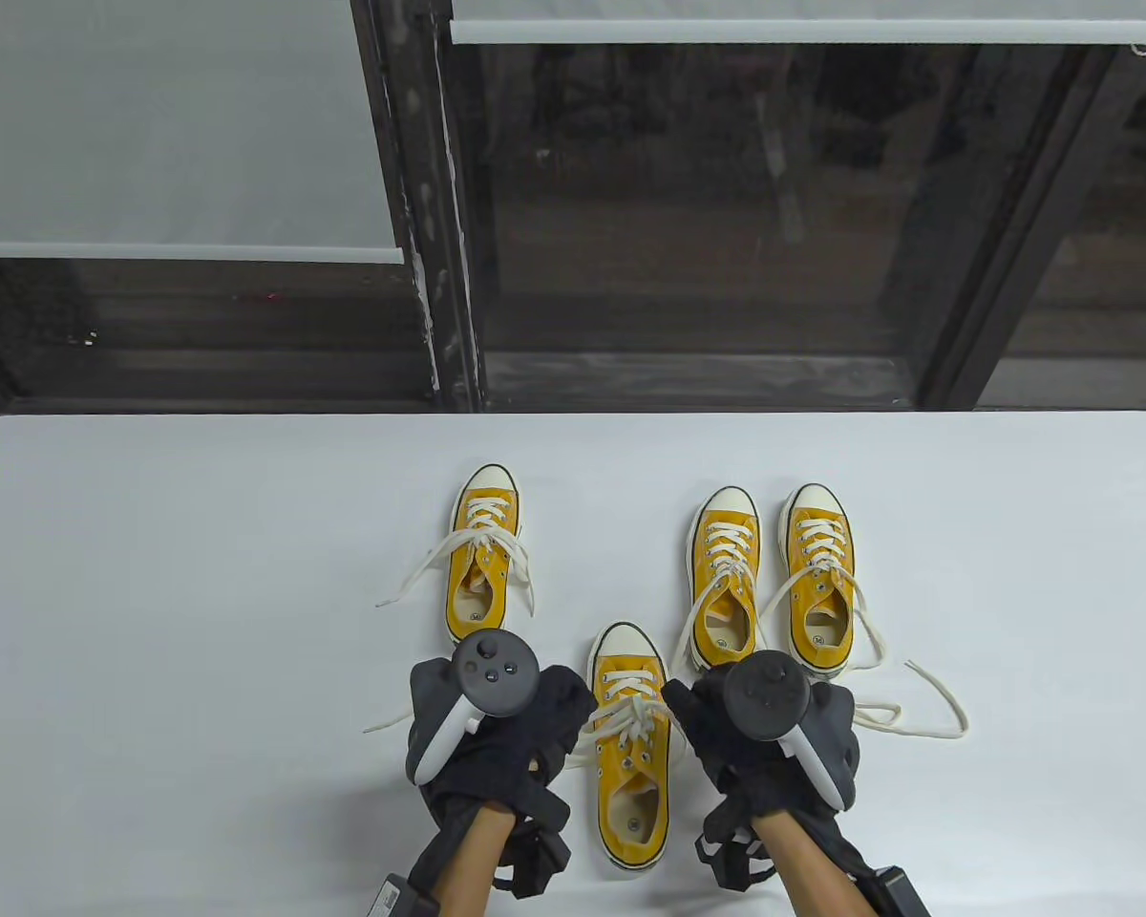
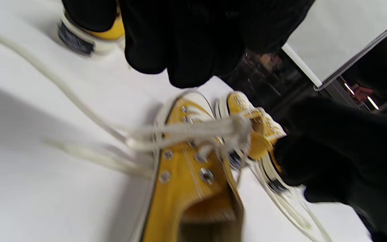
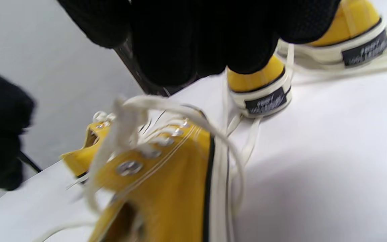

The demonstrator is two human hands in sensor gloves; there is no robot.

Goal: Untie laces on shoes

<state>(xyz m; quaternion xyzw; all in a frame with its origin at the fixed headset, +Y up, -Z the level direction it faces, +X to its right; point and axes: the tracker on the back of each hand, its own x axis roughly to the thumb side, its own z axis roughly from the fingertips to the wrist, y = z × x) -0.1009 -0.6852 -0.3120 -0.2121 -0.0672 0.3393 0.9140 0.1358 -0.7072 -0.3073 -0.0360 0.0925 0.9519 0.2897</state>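
heel labels (image 3: 266, 101) blurred, seemingly unreadable

Table (image 1: 153, 573): four shoes, toes toward far edge | nearest shoe (image 1: 630, 755) by near edge, between left hand (image 1: 492, 731) and right hand (image 1: 764, 731) | left shoe (image 1: 482, 559) behind left hand | paired shoes (image 1: 726, 587), (image 1: 821, 583) side by side behind right hand | loose lace (image 1: 926, 707) right of right hand
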